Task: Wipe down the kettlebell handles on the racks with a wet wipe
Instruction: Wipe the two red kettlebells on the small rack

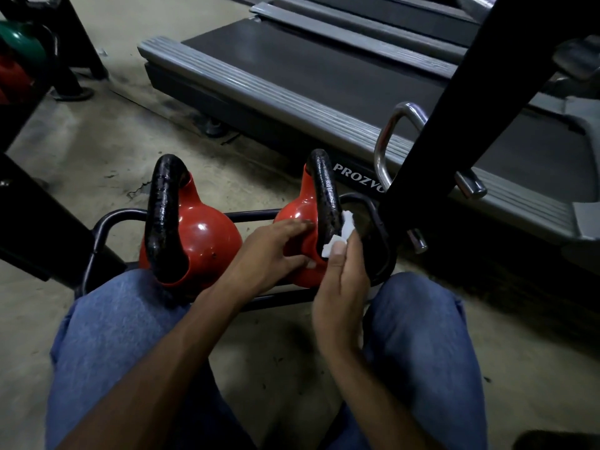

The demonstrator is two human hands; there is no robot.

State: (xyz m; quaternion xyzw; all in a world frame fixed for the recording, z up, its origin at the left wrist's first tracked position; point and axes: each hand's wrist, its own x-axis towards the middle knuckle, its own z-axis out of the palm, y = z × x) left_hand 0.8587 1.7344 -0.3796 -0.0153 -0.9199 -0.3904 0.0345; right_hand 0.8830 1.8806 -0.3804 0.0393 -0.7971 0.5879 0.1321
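Starting at the far left, one green kettlebell (22, 40) sits in the dark corner, with a red round thing (9, 81) under it. Low down in front, two red kettlebells stand side by side on a black rack (123, 214), close but not touching. The left kettlebell (207, 241) has a shiny black handle (162, 216) with nothing on it. Bare floor (97, 141) lies behind it, so there is open room round that handle.

The left hand (269, 254) lies on the red side of the right kettlebell (293, 211). Its grip is wide, with fingers straight and pressing. The right handle (324, 190), black too, stands up just past those fingers. The one white wet wipe (345, 225) is pushed against the right side of that handle, low down. The right hand (341, 287) has its grip closed on the wipe, thumb on top.

This is a tight spot. The rack's end bar (386, 254) and a thick black post (454, 108) are just beside the hand. One silver handle (384, 141) pokes up behind the post. Two treadmills lie across the back, the near treadmill (292, 76) and the far treadmill (406, 24).
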